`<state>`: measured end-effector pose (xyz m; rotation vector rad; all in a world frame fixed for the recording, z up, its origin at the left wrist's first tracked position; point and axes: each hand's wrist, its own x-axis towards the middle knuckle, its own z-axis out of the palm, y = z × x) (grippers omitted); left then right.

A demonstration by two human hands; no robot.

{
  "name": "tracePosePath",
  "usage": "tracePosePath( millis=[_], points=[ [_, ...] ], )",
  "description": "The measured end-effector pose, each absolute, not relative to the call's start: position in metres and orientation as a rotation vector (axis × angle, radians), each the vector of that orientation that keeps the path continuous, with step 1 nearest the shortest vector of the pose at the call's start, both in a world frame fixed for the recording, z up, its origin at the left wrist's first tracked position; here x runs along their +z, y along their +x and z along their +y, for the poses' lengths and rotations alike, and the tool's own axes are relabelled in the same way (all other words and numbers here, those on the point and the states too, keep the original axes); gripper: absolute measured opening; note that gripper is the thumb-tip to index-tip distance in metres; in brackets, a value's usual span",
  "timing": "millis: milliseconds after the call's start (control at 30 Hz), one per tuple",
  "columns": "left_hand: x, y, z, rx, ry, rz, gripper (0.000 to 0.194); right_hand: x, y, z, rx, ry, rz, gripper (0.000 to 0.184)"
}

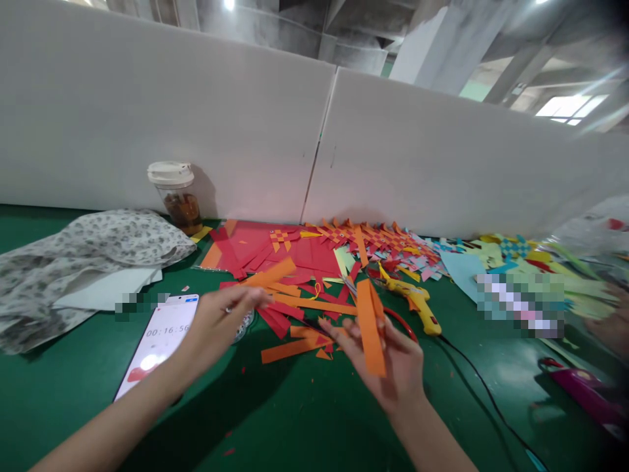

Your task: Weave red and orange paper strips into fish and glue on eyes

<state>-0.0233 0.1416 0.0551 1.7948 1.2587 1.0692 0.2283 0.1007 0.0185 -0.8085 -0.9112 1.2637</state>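
Note:
My right hand is closed on a folded orange paper strip, which stands upright between the thumb and fingers. Over the pile on the left, the fingers of my left hand are pressed together at the near end of another orange paper strip; the grip itself is partly hidden. Loose orange strips and red strips lie between the hands. Behind my right hand lie scissors with a red handle, partly covered.
A yellow glue gun with a black cord lies at right, near a purple tool. Woven red-orange paper pieces lie by the white partition. On the left are a phone, a cloth and a lidded cup.

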Motion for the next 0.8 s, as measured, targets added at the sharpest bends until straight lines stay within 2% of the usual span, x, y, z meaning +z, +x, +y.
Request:
tracePosePath(
  millis=[167, 267, 300, 367, 467, 800],
  points=[
    [0.068, -0.035, 0.148, 1.354, 1.59, 1.381, 0.035, 0.023, 0.243, 0.108, 1.042, -0.887, -0.555, 0.012],
    [0.054, -0.024, 0.145, 1.176, 1.834, 1.317, 0.021, 0.028, 0.235, 0.104, 1.059, -0.91, -0.403, 0.004],
    [0.048, -0.019, 0.144, 1.078, 1.948, 1.273, 0.022, 0.029, 0.231, 0.103, 1.078, -0.912, -0.403, 0.004],
    [0.037, -0.011, 0.142, 0.912, 2.117, 1.165, 0.035, 0.03, 0.225, 0.1, 1.101, -0.91, -0.453, 0.007],
    [0.032, -0.005, 0.137, 0.754, 2.164, 1.081, 0.025, 0.03, 0.221, 0.099, 1.105, -0.917, -0.507, 0.008],
    [0.031, 0.004, 0.122, 0.691, 2.125, 0.892, 0.03, 0.02, 0.217, 0.105, 1.061, -1.064, -0.46, 0.016]
  ],
)
